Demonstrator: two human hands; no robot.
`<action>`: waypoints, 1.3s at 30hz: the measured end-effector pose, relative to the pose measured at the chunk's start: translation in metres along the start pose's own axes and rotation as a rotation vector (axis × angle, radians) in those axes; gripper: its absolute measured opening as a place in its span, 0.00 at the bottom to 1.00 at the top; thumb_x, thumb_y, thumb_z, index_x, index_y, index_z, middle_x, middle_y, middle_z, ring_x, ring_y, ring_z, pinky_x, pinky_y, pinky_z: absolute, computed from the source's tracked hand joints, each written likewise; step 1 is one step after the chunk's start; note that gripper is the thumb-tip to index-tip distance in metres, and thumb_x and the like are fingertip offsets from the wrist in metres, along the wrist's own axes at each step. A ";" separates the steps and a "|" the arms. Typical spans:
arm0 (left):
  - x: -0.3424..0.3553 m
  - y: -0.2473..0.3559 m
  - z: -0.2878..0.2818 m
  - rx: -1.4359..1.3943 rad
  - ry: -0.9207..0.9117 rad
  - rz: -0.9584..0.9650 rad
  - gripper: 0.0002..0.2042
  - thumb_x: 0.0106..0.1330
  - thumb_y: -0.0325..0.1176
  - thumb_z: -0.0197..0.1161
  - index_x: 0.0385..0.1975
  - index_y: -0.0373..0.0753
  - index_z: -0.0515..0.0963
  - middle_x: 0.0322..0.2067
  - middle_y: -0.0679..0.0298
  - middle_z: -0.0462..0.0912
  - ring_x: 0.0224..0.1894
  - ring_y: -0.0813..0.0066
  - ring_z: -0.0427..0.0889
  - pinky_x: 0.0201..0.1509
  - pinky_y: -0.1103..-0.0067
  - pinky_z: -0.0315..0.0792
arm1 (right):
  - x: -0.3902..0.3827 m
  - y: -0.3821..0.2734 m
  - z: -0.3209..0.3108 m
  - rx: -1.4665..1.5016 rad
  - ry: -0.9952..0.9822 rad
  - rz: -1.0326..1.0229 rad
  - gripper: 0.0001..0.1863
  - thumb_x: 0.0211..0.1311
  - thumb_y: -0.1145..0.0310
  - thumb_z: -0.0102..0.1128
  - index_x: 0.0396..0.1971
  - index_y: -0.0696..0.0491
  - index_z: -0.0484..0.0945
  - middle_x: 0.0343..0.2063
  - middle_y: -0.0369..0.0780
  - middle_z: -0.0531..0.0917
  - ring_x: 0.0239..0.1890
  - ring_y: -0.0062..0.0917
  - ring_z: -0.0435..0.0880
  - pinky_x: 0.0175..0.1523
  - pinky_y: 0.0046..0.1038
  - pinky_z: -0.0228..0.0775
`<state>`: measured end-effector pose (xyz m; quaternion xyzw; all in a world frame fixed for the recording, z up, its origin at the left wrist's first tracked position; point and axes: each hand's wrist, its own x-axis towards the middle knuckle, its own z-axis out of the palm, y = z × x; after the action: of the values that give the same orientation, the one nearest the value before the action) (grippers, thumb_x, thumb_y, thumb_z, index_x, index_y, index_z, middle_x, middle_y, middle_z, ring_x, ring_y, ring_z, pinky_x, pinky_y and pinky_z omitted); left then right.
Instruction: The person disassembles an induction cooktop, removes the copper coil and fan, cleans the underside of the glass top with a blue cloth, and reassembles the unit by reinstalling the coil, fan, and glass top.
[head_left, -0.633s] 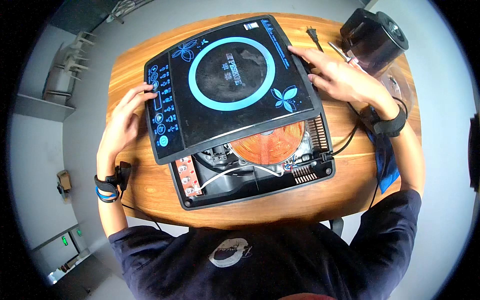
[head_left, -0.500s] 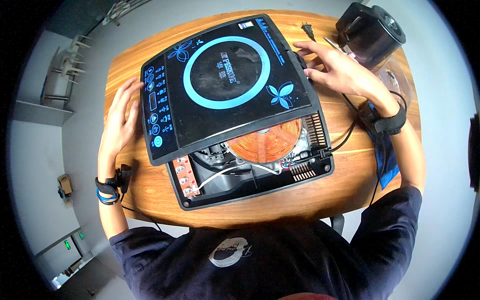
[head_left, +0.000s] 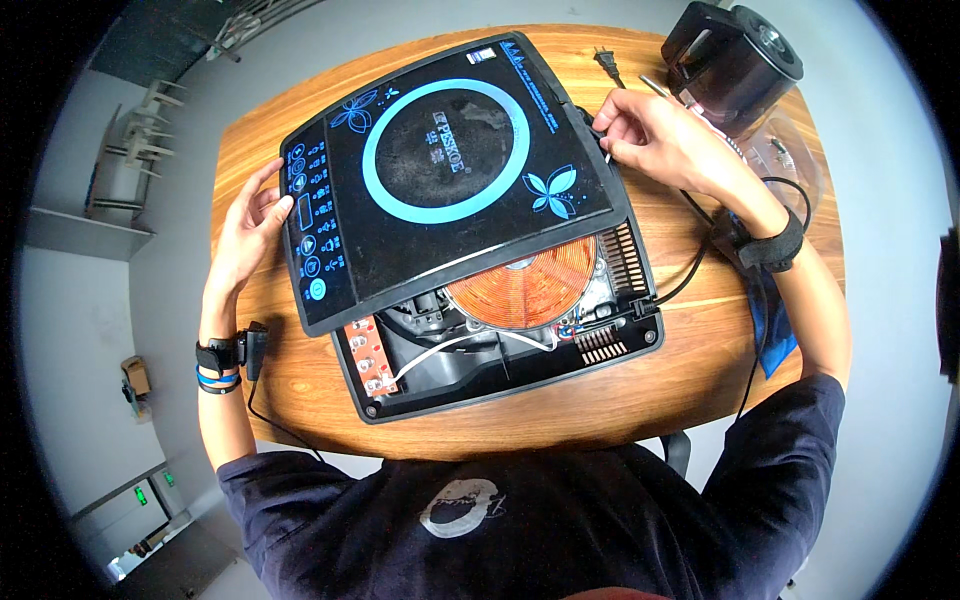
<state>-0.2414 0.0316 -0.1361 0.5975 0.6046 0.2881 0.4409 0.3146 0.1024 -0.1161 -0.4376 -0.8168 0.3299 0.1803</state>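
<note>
From my remote seat I see the induction cooker in two parts at the middle of the tabletop (head_left: 310,390), nearest the near edge with its open base (head_left: 530,387). That black shell is the main container: in it sit a round copper coil (head_left: 530,290), a reddish circuit board (head_left: 368,355) at the left side, a white wire (head_left: 440,355) looping toward the coil, and slotted vents (head_left: 602,347); the rest is covered. The top panel (head_left: 450,165) lies skewed over the base, covering its far part. My left hand (head_left: 248,230) is half curled at the panel's left edge, fingertips touching it; I cannot tell whether it grips. My right hand (head_left: 665,145) is narrow, thumb and fingers close together just beside the panel's right edge; a small pale tip shows there, but I cannot tell what it is. By the tabletop's right edge, a clear plastic container (head_left: 808,150) holds a small greenish piece (head_left: 781,147), and a dark boxy appliance (head_left: 735,75) stands at the far right corner near a black plug (head_left: 607,65). The panel bears pale lettering inside its blue ring, labelled icons down the left strip, a blue print line at the right and a white sticker (head_left: 481,56) toward the far edge.
</note>
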 end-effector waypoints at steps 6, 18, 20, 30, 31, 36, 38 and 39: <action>-0.001 0.000 0.001 0.030 -0.012 -0.002 0.31 0.86 0.29 0.65 0.85 0.43 0.65 0.56 0.60 0.88 0.60 0.76 0.84 0.73 0.73 0.76 | -0.004 -0.007 0.000 0.006 -0.057 0.115 0.18 0.77 0.72 0.70 0.60 0.59 0.80 0.33 0.40 0.89 0.38 0.28 0.90 0.49 0.34 0.83; -0.017 0.016 0.010 0.641 -0.036 0.324 0.41 0.74 0.09 0.55 0.86 0.49 0.65 0.86 0.45 0.59 0.87 0.45 0.61 0.88 0.57 0.66 | -0.016 -0.018 -0.005 -0.287 -0.152 -0.396 0.44 0.69 0.80 0.70 0.84 0.42 0.67 0.78 0.51 0.71 0.77 0.47 0.77 0.81 0.43 0.72; -0.020 0.021 0.010 0.667 -0.073 0.390 0.39 0.75 0.11 0.56 0.85 0.49 0.67 0.87 0.47 0.58 0.86 0.45 0.63 0.88 0.58 0.66 | -0.015 -0.021 -0.006 -0.384 -0.164 -0.392 0.45 0.68 0.83 0.66 0.84 0.38 0.69 0.82 0.51 0.67 0.79 0.51 0.75 0.82 0.44 0.71; -0.005 0.003 -0.009 0.011 0.171 0.459 0.23 0.75 0.20 0.65 0.69 0.34 0.80 0.78 0.50 0.76 0.81 0.59 0.73 0.87 0.64 0.67 | -0.005 -0.042 -0.014 -0.467 0.014 -0.569 0.41 0.66 0.89 0.58 0.81 0.49 0.73 0.75 0.49 0.78 0.77 0.49 0.78 0.82 0.45 0.72; 0.000 0.004 -0.014 -0.209 0.180 0.484 0.21 0.76 0.18 0.64 0.67 0.33 0.81 0.76 0.49 0.78 0.78 0.57 0.76 0.85 0.64 0.70 | -0.004 -0.043 -0.012 -0.425 0.048 -0.597 0.38 0.66 0.88 0.58 0.78 0.55 0.74 0.73 0.49 0.81 0.76 0.49 0.79 0.82 0.45 0.72; -0.006 0.012 -0.034 0.170 0.542 0.467 0.22 0.87 0.17 0.53 0.76 0.37 0.71 0.65 0.59 0.85 0.65 0.70 0.85 0.73 0.66 0.85 | -0.004 -0.060 -0.025 -0.188 0.291 -0.358 0.15 0.82 0.81 0.57 0.63 0.58 0.75 0.42 0.52 0.87 0.44 0.47 0.92 0.50 0.40 0.82; -0.010 0.033 -0.029 0.154 0.556 0.508 0.24 0.88 0.19 0.53 0.80 0.39 0.68 0.65 0.60 0.85 0.63 0.71 0.87 0.69 0.69 0.87 | -0.001 -0.081 -0.040 -0.191 0.422 -0.430 0.14 0.84 0.78 0.58 0.63 0.58 0.74 0.39 0.51 0.87 0.43 0.44 0.91 0.50 0.38 0.82; -0.017 0.047 -0.026 0.135 0.567 0.526 0.24 0.88 0.19 0.54 0.80 0.39 0.68 0.65 0.60 0.86 0.64 0.71 0.87 0.70 0.69 0.87 | 0.001 -0.088 -0.048 -0.186 0.425 -0.380 0.14 0.86 0.77 0.57 0.64 0.58 0.74 0.39 0.50 0.86 0.41 0.43 0.90 0.50 0.36 0.82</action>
<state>-0.2440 0.0255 -0.0804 0.6565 0.5462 0.5045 0.1274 0.2899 0.0866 -0.0206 -0.3508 -0.8547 0.1152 0.3649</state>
